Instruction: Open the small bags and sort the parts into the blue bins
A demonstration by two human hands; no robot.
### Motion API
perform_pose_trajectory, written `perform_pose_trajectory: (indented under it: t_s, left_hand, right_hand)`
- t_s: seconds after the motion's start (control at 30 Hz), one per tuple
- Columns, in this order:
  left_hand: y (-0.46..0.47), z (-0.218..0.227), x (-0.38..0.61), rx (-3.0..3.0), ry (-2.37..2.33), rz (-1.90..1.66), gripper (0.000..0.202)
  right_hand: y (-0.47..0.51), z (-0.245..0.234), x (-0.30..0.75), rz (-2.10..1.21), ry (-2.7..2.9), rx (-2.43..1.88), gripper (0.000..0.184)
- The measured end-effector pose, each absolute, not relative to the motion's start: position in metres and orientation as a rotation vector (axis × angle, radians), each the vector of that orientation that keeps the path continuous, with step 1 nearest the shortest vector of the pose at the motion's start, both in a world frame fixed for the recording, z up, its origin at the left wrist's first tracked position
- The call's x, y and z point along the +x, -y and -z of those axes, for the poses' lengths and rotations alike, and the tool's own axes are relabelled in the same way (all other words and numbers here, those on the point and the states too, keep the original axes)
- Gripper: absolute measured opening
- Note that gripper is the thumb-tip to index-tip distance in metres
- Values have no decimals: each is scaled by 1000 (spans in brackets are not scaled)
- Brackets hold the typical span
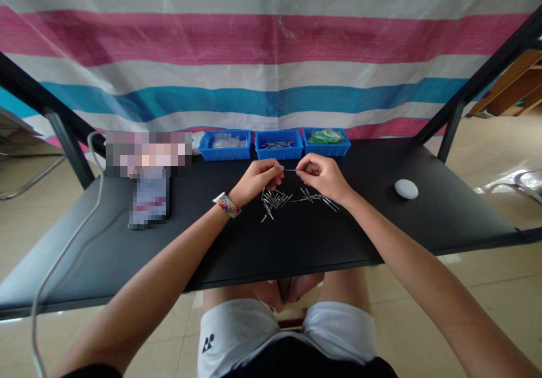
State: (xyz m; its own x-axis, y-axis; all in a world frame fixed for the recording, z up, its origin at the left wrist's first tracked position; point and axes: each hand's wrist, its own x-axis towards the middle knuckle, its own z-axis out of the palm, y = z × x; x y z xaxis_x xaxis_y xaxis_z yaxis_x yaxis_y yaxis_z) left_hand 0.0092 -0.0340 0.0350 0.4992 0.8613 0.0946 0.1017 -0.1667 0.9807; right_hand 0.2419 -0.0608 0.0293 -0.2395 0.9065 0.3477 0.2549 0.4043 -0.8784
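Observation:
A thin metal blind rivet (290, 169) is stretched level between my two hands, above the black table. The fingertips of my left hand (265, 173) are pinched on its left end. My right hand (319, 173) pinches the other end between thumb and forefinger. Below my left hand lies a loose pile of similar rivets (275, 199). A smaller scatter of rivets (310, 196) lies under my right hand, partly hidden by it. More of the same sit in the middle blue bin (279, 153), just beyond my hands.
The left blue bin (226, 153) holds clear plastic bags, the right blue bin (326, 150) green-tinted bags. A white oval object (406, 189) lies on the black table (339, 242) at right. At left are a pixelated item (150, 203) and a pale cable (68, 248). Striped sheeting hangs behind.

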Motion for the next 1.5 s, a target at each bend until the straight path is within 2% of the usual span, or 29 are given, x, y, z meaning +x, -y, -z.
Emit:
perform_pose_trajectory:
  t_s: [0.2,0.37,0.5,0.63,0.97,1.33,1.43,1.5]
  left_hand:
    - [34,-34,9,1589,-870,-837,43]
    - [34,-34,8,1599,-817,-828,34]
    - [33,-35,8,1624,-757,-891,22]
    - [34,-35,8,1658,-723,-936,14]
    - [31,-34,7,1662,-756,-983,13]
    - [29,-35,6,1488,-831,-1026,20]
    - [29,-36,5,1477,-835,-1039,21]
    - [28,-36,5,1468,-843,-1064,20]
  right_hand:
    - [63,-30,240,-838,1734,-966,15]
    - [62,-30,240,-897,1688,-973,18]
    - [59,-28,238,-1053,1517,-960,30]
    - [60,-31,237,-1201,1381,-947,31]
    - [45,-32,231,-1349,1310,-880,28]
    - [-20,-28,226,-858,1329,-1071,17]
    - [-17,-28,226,-718,1397,-1162,22]
    - [-4,-30,225,-645,1520,-1167,17]
